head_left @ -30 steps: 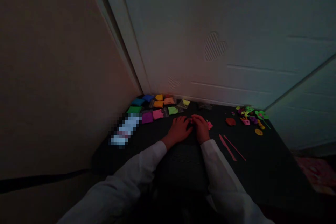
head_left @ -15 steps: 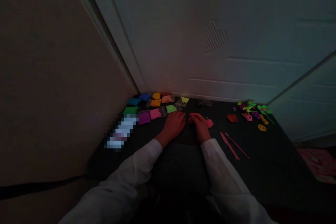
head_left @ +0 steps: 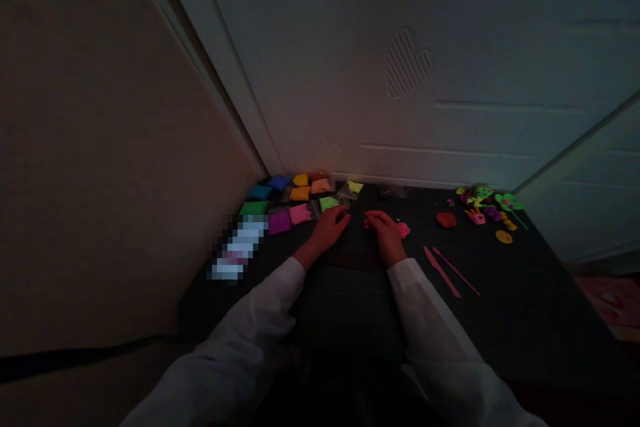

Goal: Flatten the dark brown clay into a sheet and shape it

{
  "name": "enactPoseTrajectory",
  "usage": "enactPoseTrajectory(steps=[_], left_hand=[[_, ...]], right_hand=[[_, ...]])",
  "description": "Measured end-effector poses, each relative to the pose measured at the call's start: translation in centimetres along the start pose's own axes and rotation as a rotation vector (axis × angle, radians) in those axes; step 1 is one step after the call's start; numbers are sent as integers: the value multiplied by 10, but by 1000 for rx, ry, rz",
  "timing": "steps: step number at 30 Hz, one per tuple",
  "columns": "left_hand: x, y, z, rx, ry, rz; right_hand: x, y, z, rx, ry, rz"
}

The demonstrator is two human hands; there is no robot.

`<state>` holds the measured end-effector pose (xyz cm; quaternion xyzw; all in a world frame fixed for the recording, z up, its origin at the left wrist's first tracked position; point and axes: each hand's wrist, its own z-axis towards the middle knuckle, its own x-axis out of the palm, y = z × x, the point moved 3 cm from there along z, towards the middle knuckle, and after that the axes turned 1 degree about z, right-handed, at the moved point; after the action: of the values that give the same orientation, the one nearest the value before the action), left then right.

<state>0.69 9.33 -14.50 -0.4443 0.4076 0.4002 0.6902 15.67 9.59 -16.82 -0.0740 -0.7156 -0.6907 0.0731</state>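
Note:
My left hand (head_left: pixel 330 228) is over the dark table (head_left: pixel 345 300), just in front of a bag of light green clay (head_left: pixel 329 203). Its fingers curve forward with a gap between them, and nothing shows in it. Across a small space, my right hand (head_left: pixel 385 233) has its fingers bent together; anything inside them is too dark and small to make out. Beside the right hand, partly behind it, lies a crumpled piece of pink clay (head_left: pixel 403 229). A pink clay knife (head_left: pixel 443 271) and a thin pink stick tool (head_left: pixel 457 271) lie to its right.
Several bags of coloured clay, including a purple one (head_left: pixel 280 222), line the back left. A blurred-out bright phone-like rectangle (head_left: pixel 240 247) lies at left. Red clay (head_left: pixel 447 219), a yellow disc (head_left: pixel 504 237) and a green clay flower (head_left: pixel 509 201) are at right. A white panel (head_left: pixel 320 80) stands behind.
My hands have drawn slightly apart, and the left hand's fingers have parted more. The whole view has shifted a little; the clay and tools keep their places on the table.

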Motion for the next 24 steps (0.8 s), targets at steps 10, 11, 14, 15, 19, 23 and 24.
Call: enactPoseTrajectory(steps=[10, 11, 14, 15, 19, 23, 24], left_hand=[[-7, -34, -12, 184, 10, 83], [-7, -36, -14, 201, 14, 89], [-9, -38, -18, 240, 17, 106], [-10, -38, -20, 249, 16, 111], [-10, -39, -23, 280, 4, 123], [-7, -31, -18, 247, -41, 110], [-7, -26, -16, 220, -63, 104]], right_hand=[[1, 6, -3, 7, -5, -10], [2, 7, -3, 9, -5, -12], [2, 9, -4, 11, -5, -19], [2, 10, -4, 12, -4, -21], [2, 10, -5, 8, 5, -19], [1, 8, -4, -1, 3, 3], [0, 7, -4, -2, 1, 13]])
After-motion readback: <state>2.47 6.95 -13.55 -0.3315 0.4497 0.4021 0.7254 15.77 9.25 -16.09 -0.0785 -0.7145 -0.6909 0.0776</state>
